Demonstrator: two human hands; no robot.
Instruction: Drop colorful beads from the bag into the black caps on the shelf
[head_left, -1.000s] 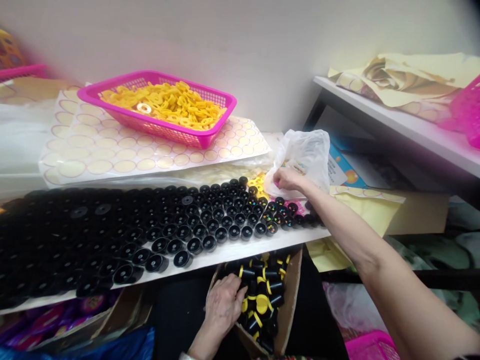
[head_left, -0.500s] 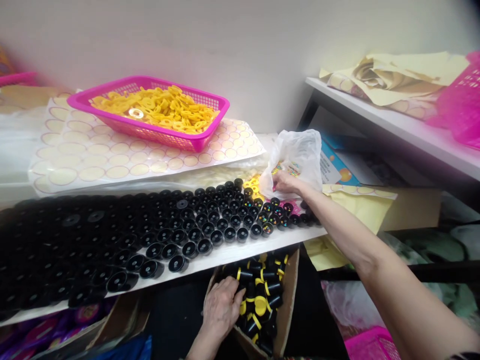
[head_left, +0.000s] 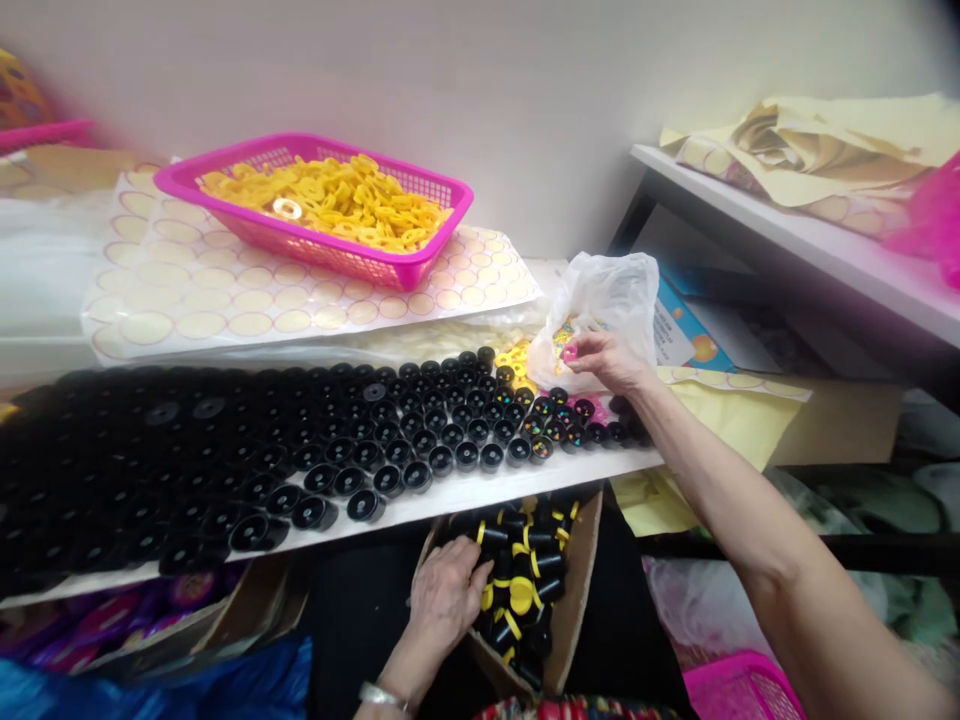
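Note:
In my right hand (head_left: 611,362) is a small pink cup-like piece (head_left: 570,352), pinched between thumb and fingers. The hand is at the mouth of a white plastic bag (head_left: 619,285) that holds small multicoloured beads (head_left: 566,338). Below it on the shelf stand rows of open black cups (head_left: 390,480), a few at the right with coloured beads inside. My left hand (head_left: 448,585) lies over the left edge of a cardboard box (head_left: 583,590), thumb apart from the fingers. Beside its fingers are black containers with yellow lids (head_left: 521,595).
A pink basket (head_left: 409,272) full of yellow ring-shaped pieces (head_left: 337,205) rests on sheets of round labels (head_left: 255,322) behind the cups. Loose yellow pieces (head_left: 517,362) lie near the bag. A white shelf (head_left: 787,235) juts out at the right. Blue plastic (head_left: 247,680) is at lower left.
My right hand has drawn back slightly from inside the bag, and the pink piece shows more clearly in its fingers. My left hand stays at the box edge.

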